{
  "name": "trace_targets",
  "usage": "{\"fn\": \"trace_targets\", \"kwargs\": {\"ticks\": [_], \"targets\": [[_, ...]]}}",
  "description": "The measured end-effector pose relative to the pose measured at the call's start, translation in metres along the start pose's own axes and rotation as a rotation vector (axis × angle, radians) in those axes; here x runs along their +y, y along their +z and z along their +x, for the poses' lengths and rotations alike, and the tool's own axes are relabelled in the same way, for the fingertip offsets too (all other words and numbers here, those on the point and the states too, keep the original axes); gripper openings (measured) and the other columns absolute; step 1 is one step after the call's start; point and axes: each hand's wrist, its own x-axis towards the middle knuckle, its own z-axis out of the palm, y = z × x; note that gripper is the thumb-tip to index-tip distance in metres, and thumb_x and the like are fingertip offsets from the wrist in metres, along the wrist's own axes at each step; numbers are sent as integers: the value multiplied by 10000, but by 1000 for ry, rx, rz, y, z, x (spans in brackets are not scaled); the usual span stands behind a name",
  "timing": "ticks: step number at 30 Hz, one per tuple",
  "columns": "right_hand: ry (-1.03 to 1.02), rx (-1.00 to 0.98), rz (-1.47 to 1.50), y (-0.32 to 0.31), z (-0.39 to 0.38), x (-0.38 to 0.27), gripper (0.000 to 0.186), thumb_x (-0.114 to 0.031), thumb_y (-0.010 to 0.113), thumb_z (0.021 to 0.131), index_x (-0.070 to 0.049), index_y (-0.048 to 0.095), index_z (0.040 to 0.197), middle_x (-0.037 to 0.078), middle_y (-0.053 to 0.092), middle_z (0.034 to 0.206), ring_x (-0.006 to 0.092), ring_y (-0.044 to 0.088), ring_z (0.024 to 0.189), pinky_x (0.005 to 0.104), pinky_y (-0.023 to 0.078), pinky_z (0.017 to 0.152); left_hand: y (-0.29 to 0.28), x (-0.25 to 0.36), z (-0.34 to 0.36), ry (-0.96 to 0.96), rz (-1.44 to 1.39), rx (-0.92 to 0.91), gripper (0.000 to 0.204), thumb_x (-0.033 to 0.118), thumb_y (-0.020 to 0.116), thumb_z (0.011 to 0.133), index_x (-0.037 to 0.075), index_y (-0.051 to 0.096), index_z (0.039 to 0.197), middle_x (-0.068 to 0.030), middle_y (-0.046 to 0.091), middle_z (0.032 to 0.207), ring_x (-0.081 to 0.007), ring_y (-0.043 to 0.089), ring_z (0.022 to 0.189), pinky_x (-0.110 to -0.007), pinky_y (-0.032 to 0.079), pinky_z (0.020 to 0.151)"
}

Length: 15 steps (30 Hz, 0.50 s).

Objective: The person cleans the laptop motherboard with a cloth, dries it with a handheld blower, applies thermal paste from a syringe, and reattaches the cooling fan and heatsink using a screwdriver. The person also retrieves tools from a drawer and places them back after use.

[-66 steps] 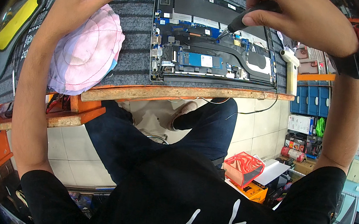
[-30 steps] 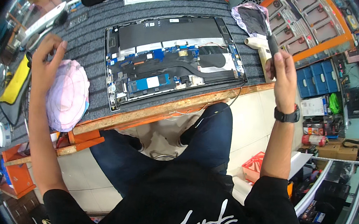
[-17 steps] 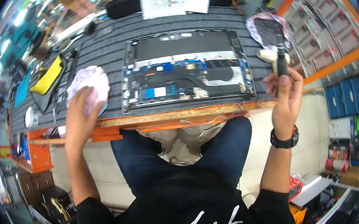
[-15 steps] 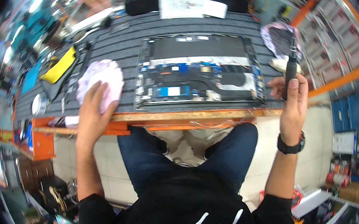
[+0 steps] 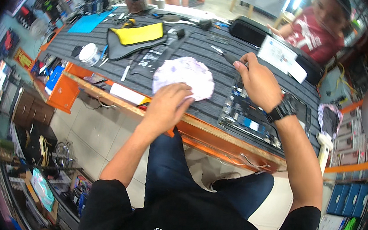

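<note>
My left hand (image 5: 167, 106) lies on the near edge of a round, gathered white cloth piece with purple marks (image 5: 189, 72), thumb apart from the fingers. In my right hand (image 5: 260, 83) is a screwdriver (image 5: 229, 57) with a dark handle and metal shaft, its tip pointing left above the table. Below that hand and forearm sits a laptop base (image 5: 248, 112) with its inner boards exposed, partly covered by my arm. The cloth is to the left of the laptop, apart from it.
A yellow and grey pouch (image 5: 138, 36), a white tub (image 5: 90, 54) and a blue sheet (image 5: 90, 22) are on the ribbed table at left. Behind the laptop are a long black case (image 5: 248, 30) and papers (image 5: 276, 53). Another person (image 5: 313, 32) is across the table.
My view has swung left. My right hand has moved with the screwdriver from the laptop's right side to over its left part; the tip now points left. My left hand stays at the cloth.
</note>
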Motion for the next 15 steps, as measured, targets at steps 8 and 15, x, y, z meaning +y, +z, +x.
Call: {"fn": "trace_targets", "kwargs": {"ticks": [8,15], "targets": [[-92,27,-421,95,83,-4,347,-393,530,1047,-63,617,1108,185,696,1116,380,653,1086,592,437,873,-20,-9,-7,17,-282,228,236,159,768,877,63,717,1086,-94,719,1088,-302,689,1019,-396,531,903],[-174,84,-307,58,73,-33,376,-398,628,1006,-69,672,1182,139,680,1079,325,645,1042,484,457,900,-154,-177,-37,-338,26,798,118,119,694,975,26,732,1037,-33,717,958,-105,619,856,-284,490,743]]}}
